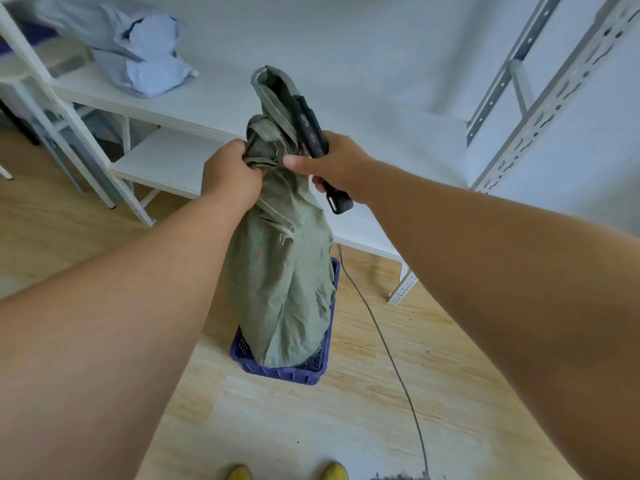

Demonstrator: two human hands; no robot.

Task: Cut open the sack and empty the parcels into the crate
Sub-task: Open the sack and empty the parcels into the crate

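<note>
With sack (280, 271) upright in crate (277, 372) so parcels drop straight in: left hand (230, 171) fisted on gathered neck for tension, right hand (337, 164) wrapped round knife (313, 133), thumb steadying cloth.

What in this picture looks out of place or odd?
Little stands out. A thin cable trails loose across the floor beside the blue crate, and grey parcels lie slumped on the shelf.

sack (280, 271) olive-green (woven) | crate (277, 370) blue-purple | knife (313, 133) black | shoes (335, 472) yellow
</note>
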